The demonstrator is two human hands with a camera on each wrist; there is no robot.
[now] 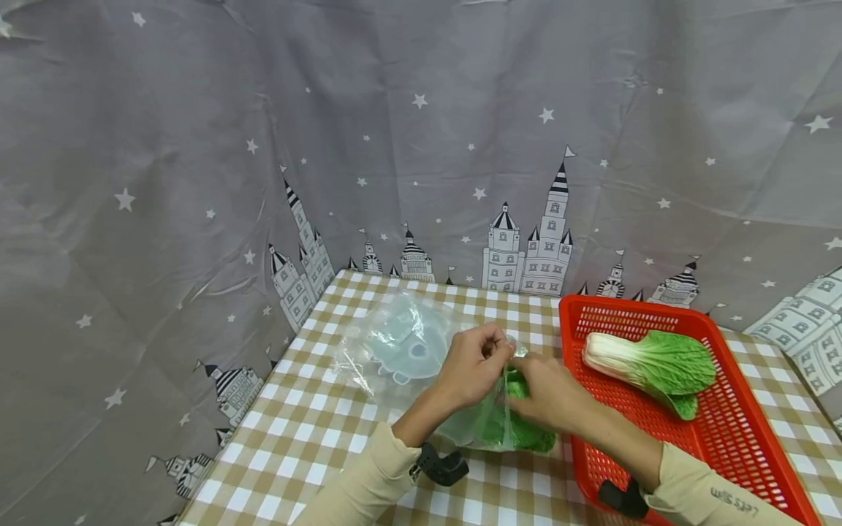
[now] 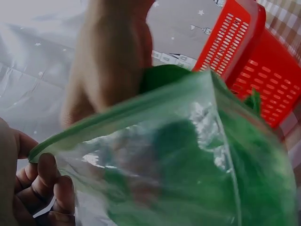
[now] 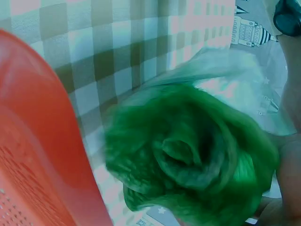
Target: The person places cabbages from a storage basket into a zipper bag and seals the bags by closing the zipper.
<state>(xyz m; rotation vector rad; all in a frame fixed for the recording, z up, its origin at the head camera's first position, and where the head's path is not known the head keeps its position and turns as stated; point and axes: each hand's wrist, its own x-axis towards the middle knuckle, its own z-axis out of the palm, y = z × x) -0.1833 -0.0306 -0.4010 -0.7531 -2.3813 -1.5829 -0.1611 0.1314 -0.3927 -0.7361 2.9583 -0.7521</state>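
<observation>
In the head view, my left hand pinches the rim of a clear plastic bag printed with a pale blue figure. My right hand is at the bag's mouth, its fingers on a green leafy cabbage that lies partly within the film. The left wrist view shows the bag's green-edged rim held between left thumb and fingers, with the right hand reaching behind the film. Ruffled leaves of the cabbage fill the right wrist view, their outer end sticking out of the bag.
A red perforated basket stands close on the right, beside my right forearm. Inside it lies another cabbage with a white stalk and green leaves. A checked cloth covers the table. Behind hangs a grey curtain with stars and castles.
</observation>
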